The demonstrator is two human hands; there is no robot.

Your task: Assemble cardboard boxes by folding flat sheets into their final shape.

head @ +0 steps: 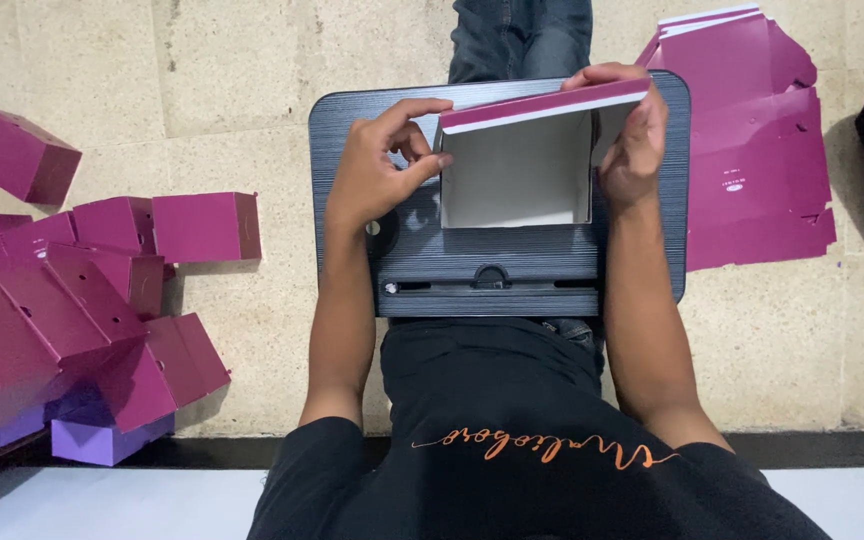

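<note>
A magenta cardboard box (517, 165) with a white inside stands open toward me on a small black lap table (412, 255). My left hand (377, 170) grips its left wall, thumb and fingers pinching the edge. My right hand (632, 135) holds the right wall and the top flap, fingers curled over the upper rim. Both hands touch the same box.
A heap of folded magenta boxes (82, 290), with one purple box (102, 440) under it, lies on the floor at the left. A stack of flat magenta box blanks (752, 140) lies at the right. My legs show beyond the lap table on the tiled floor.
</note>
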